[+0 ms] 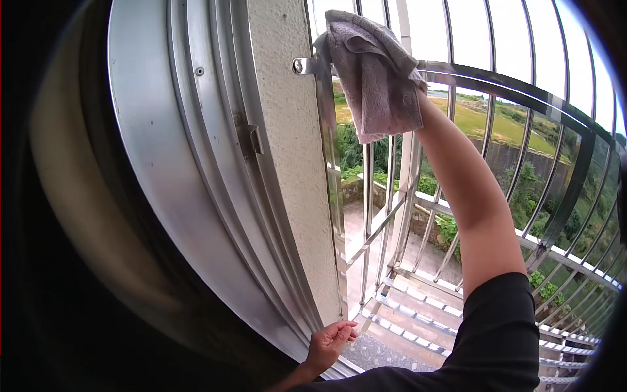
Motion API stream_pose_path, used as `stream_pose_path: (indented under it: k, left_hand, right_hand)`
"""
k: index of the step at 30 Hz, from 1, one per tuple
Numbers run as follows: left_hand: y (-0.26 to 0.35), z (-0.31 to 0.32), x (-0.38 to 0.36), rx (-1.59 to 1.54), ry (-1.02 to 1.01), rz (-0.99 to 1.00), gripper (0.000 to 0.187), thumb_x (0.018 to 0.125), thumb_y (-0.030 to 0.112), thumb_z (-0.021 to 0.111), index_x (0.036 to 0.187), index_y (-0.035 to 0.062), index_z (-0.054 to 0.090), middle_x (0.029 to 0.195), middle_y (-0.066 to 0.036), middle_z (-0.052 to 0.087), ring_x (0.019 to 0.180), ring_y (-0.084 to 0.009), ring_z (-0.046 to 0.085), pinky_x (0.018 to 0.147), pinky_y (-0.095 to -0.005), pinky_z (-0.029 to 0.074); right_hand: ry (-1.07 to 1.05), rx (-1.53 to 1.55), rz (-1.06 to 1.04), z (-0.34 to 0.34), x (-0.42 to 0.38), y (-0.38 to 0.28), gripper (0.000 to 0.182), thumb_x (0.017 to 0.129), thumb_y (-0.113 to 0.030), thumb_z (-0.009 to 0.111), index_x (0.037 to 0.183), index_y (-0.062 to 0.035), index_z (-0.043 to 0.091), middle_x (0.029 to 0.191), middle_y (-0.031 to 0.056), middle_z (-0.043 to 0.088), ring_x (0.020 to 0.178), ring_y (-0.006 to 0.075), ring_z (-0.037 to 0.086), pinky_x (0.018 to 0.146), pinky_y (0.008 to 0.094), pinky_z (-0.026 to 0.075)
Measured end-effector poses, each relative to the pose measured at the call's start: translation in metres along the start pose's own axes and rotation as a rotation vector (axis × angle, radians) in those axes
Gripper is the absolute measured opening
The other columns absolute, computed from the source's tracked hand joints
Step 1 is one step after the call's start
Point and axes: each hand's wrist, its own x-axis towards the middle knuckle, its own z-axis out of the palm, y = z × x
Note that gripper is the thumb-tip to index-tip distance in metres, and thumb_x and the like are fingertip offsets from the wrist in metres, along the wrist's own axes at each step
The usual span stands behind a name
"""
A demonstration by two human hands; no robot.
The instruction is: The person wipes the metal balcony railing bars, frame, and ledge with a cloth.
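Note:
A greyish-pink cloth (pixel 379 78) hangs in folds at the top of the metal bars, against the upper rail beside the wall. My right hand (pixel 422 86) is closed on it at the end of my raised arm. Most of that hand is hidden behind the cloth, with only a sliver near the wrist showing. Low in the view, my left hand (pixel 331 345) is curled closed beside the foot of the window frame. Nothing shows between its fingers.
An aluminium window frame (pixel 157 124) with a latch (pixel 251 139) runs down the left. Next to it is a rough wall edge (pixel 287 130) with a metal bracket (pixel 305 66). A barred metal cage (pixel 522 157) surrounds the right, with slats (pixel 418 317) at its bottom.

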Motion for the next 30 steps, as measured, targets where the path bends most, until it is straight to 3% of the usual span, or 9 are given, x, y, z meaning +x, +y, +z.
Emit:
stream_pose_path:
  k: [3,10,17,25,30]
  left_hand:
    - [-0.007,-0.011,-0.013,0.031,0.104,0.000,0.024,0.096,0.017,0.054,0.108,-0.0018,0.064,0.084,-0.006,0.067,0.076,-0.0088,0.061,0.071,-0.0223,0.050]
    - [-0.017,-0.011,-0.048,0.013,0.108,-0.076,0.021,0.096,0.011,0.054,0.109,-0.0027,0.062,0.086,-0.006,0.065,0.078,-0.0098,0.061,0.075,-0.0235,0.052]
    - [-0.018,0.002,-0.059,0.047,0.099,-0.094,0.021,0.095,0.012,0.054,0.110,0.0001,0.063,0.086,-0.005,0.066,0.077,-0.0089,0.061,0.071,-0.0223,0.050]
    - [-0.023,0.017,-0.063,0.000,0.072,-0.132,0.022,0.096,0.013,0.053,0.111,-0.0004,0.061,0.086,-0.005,0.065,0.075,-0.0083,0.060,0.069,-0.0213,0.048]
    - [-0.032,0.020,-0.063,-0.025,0.081,-0.143,0.021,0.095,0.013,0.055,0.110,0.0001,0.063,0.083,-0.005,0.067,0.072,-0.0081,0.060,0.068,-0.0219,0.050]
  right_hand:
    - [0.055,0.050,-0.032,0.020,-0.006,0.006,0.044,0.091,-0.027,0.060,0.124,-0.0017,0.047,0.110,0.0133,0.056,0.103,0.0217,0.057,0.088,0.0296,0.051]
    - [0.136,0.340,-0.122,0.046,-0.018,0.001,0.042,0.092,-0.026,0.059,0.124,-0.0022,0.047,0.109,0.0124,0.056,0.102,0.0209,0.058,0.088,0.0302,0.052]
    - [-0.075,0.987,-0.201,0.017,-0.031,-0.031,0.040,0.093,-0.025,0.058,0.124,-0.0027,0.048,0.109,0.0115,0.056,0.102,0.0200,0.058,0.088,0.0308,0.052]
    - [-0.110,1.048,0.276,-0.042,-0.117,-0.056,0.035,0.092,-0.019,0.059,0.122,-0.0041,0.050,0.105,0.0093,0.057,0.096,0.0168,0.059,0.082,0.0264,0.053]
    - [-0.045,0.995,0.360,-0.054,-0.103,-0.059,0.032,0.092,-0.015,0.060,0.120,-0.0049,0.051,0.102,0.0079,0.058,0.093,0.0147,0.059,0.078,0.0237,0.053]
